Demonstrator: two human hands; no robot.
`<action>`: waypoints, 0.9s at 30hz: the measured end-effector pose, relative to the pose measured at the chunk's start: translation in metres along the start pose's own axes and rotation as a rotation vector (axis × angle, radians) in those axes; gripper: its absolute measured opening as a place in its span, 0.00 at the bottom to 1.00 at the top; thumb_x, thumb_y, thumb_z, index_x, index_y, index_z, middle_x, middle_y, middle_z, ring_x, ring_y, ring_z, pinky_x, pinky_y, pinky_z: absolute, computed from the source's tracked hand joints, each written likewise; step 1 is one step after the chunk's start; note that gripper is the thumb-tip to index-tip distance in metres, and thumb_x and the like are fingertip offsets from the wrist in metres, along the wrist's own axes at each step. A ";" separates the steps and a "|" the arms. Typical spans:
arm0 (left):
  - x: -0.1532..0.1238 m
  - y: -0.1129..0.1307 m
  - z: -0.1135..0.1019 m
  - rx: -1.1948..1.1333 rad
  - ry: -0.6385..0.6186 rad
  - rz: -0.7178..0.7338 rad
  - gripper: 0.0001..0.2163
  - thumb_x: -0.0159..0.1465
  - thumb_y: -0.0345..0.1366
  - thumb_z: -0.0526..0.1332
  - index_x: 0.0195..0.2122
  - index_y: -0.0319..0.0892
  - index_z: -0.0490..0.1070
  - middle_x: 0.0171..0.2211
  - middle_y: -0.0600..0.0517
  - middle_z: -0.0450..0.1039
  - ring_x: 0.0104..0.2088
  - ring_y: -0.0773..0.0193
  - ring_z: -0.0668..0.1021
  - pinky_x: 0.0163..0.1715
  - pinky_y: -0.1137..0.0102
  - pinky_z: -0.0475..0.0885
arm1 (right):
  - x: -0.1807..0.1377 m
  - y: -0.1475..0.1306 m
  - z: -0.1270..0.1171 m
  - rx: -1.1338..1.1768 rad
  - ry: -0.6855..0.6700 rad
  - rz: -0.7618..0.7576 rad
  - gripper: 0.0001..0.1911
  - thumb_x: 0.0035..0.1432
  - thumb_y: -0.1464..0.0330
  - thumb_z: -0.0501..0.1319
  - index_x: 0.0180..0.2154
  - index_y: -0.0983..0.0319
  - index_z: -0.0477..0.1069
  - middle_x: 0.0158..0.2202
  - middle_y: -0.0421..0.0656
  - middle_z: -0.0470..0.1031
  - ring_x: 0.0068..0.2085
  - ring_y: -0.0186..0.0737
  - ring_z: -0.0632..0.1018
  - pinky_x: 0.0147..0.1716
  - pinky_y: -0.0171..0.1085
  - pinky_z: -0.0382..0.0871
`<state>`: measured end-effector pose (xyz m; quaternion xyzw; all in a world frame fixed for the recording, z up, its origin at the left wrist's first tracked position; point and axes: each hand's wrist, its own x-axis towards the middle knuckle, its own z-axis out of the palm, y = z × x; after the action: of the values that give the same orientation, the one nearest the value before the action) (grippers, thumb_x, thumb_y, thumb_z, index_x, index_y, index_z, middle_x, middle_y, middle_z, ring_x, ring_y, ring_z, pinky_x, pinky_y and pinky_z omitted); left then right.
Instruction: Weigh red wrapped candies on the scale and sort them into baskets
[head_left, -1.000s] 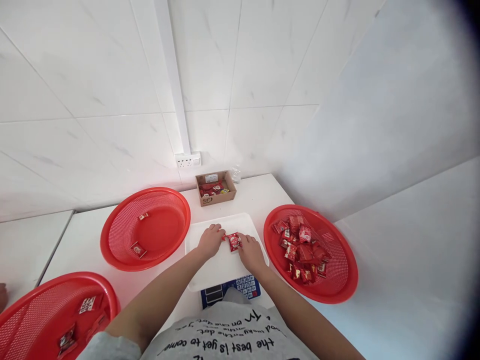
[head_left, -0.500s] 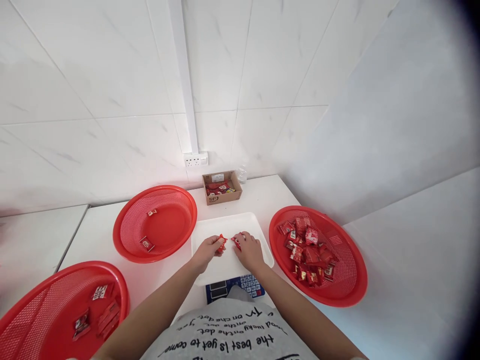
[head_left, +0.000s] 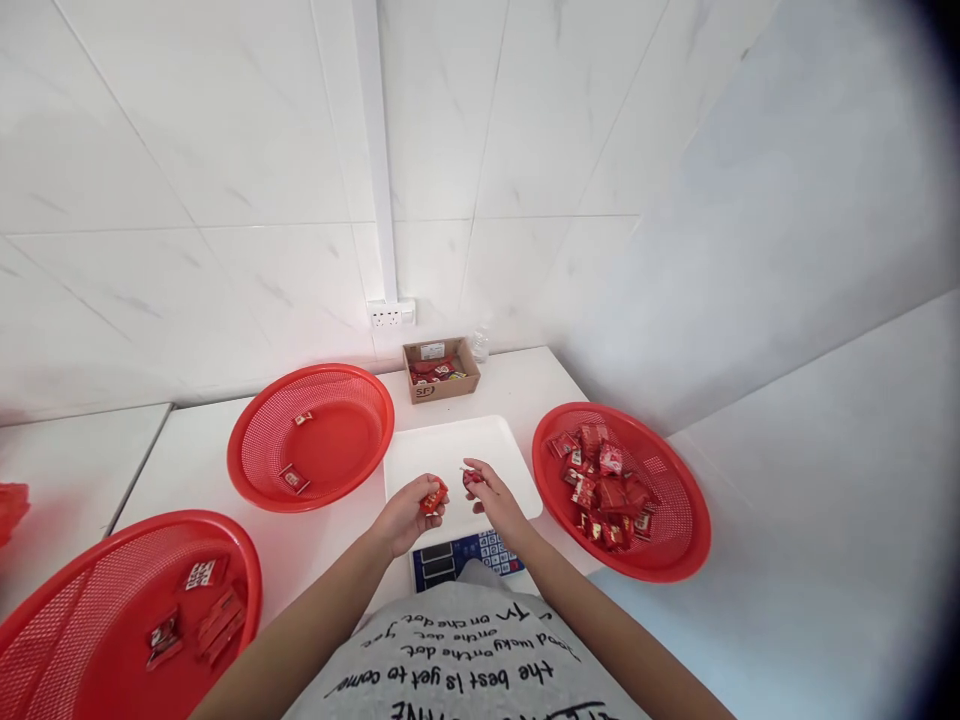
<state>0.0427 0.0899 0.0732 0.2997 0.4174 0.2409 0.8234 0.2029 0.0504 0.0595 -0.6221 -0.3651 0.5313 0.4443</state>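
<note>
My left hand (head_left: 407,512) is closed around a red wrapped sweet (head_left: 434,497), which shows between thumb and fingers. Across from it, my right hand (head_left: 495,501) pinches a darker red wrapped sweet (head_left: 471,478) at the fingertips. Both hands are over the white scale tray (head_left: 491,437), a short gap apart. Below the tray's near edge, the blue keypad panel of the scale (head_left: 480,552) shows, partly covered by my shirt. The lettering on the two wrappers is too small to read.
On the right, a red basket (head_left: 686,520) holds many red packets. At left stand another red basket (head_left: 238,440) with two packets and a nearer red basket (head_left: 251,560) with several. A cardboard box (head_left: 442,390) of packets sits by the wall, near the socket (head_left: 392,313).
My right hand has turned and its sweet now sits at the fingertips. My left hand has moved slightly left and down, showing more of its sweet. The view has shifted a little.
</note>
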 end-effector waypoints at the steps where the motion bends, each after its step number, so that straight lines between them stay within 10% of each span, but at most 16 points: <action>1: -0.001 -0.001 0.002 0.020 -0.008 0.009 0.07 0.56 0.37 0.59 0.28 0.42 0.62 0.22 0.57 0.66 0.20 0.74 0.67 0.21 0.77 0.61 | -0.005 -0.003 0.002 0.119 -0.024 0.056 0.20 0.51 0.63 0.54 0.48 0.57 0.64 0.39 0.41 0.69 0.31 0.34 0.70 0.28 0.34 0.62; 11: -0.007 -0.006 0.033 0.466 0.011 0.231 0.16 0.59 0.53 0.52 0.29 0.44 0.58 0.16 0.60 0.61 0.17 0.71 0.63 0.18 0.74 0.56 | -0.032 -0.018 0.006 0.367 -0.081 0.099 0.25 0.39 0.65 0.67 0.43 0.58 0.66 0.30 0.37 0.70 0.27 0.31 0.69 0.29 0.34 0.62; 27: 0.002 -0.004 0.058 0.381 0.049 0.175 0.17 0.56 0.51 0.57 0.24 0.42 0.62 0.19 0.57 0.63 0.21 0.69 0.66 0.26 0.72 0.62 | -0.005 -0.021 -0.033 0.582 -0.038 0.138 0.16 0.38 0.66 0.68 0.29 0.59 0.65 0.25 0.35 0.67 0.25 0.30 0.67 0.28 0.34 0.63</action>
<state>0.0929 0.0712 0.0968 0.4790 0.4476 0.2355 0.7174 0.2352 0.0469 0.0821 -0.4818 -0.1626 0.6541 0.5600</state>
